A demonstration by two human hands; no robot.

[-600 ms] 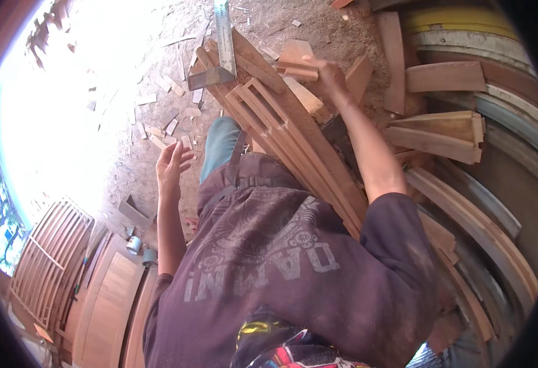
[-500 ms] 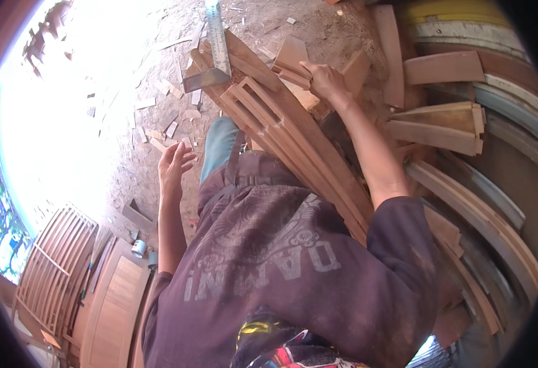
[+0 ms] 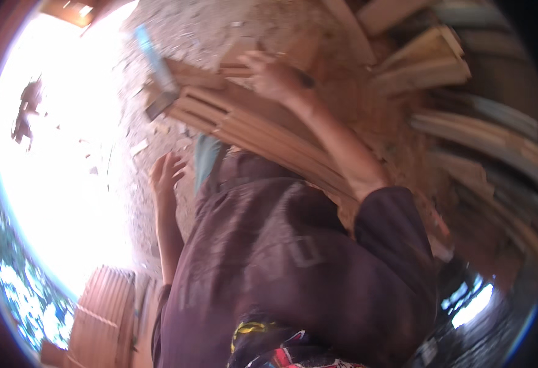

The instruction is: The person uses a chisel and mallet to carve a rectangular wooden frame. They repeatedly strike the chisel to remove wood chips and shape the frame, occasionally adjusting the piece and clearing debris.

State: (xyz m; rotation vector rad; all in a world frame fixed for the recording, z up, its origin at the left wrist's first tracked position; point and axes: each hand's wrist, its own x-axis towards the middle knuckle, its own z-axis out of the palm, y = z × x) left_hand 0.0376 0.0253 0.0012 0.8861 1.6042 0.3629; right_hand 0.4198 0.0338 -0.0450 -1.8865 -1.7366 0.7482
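Note:
My left hand [image 3: 168, 172] hangs beside my teal-clothed leg, fingers loosely apart and empty. My right hand [image 3: 275, 75] is blurred, its fingers stretched out over the far edge of the wood pile. Just left of its fingertips is a small grooved wooden block [image 3: 236, 70]; I cannot make out whether they touch it. In front of me lie several long boards [image 3: 263, 132] slanting across my lap, with slots cut near their left end. A try square [image 3: 162, 105] rests on that end, its metal blade pointing away.
Wood scraps [image 3: 139, 147] litter the dirt floor [image 3: 189, 30]. On the right are stacked timber offcuts [image 3: 422, 67] and long curved-looking planks [image 3: 483, 132]. A slatted wooden panel [image 3: 103, 313] stands at the lower left. Bright glare washes out the left side.
The view has swung, so the boards and try square appear further left and lower. My right hand's fingers have come off the grooved block and spread. My left hand stays empty.

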